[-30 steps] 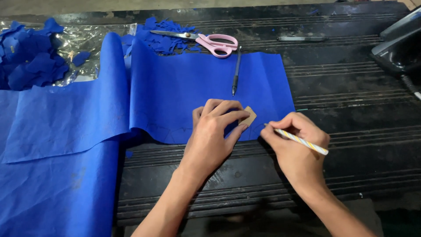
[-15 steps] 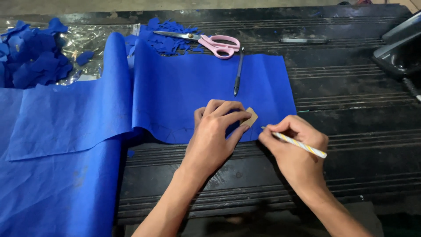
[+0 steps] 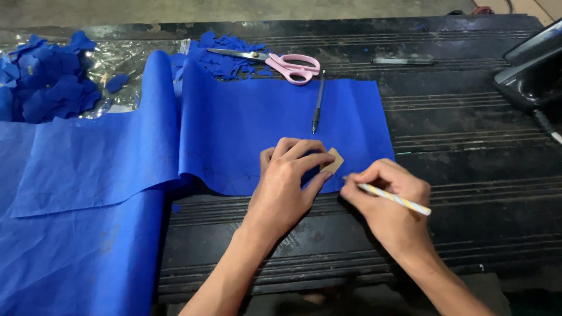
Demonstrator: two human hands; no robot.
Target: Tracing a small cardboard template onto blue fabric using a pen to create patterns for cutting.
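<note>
A small tan cardboard template is lying on the blue fabric sheet, close to the sheet's near right corner, at the middle of the dark ridged table. The left hand is pressing it flat, fingers curled down over it. The right hand is gripping a striped pencil, fingers closed round it, tip at the template's edge: tracing appears under way. The next stroke likely calls for a steady template. Black pen and pink-handled scissors are lying towards the far edge.
</note>
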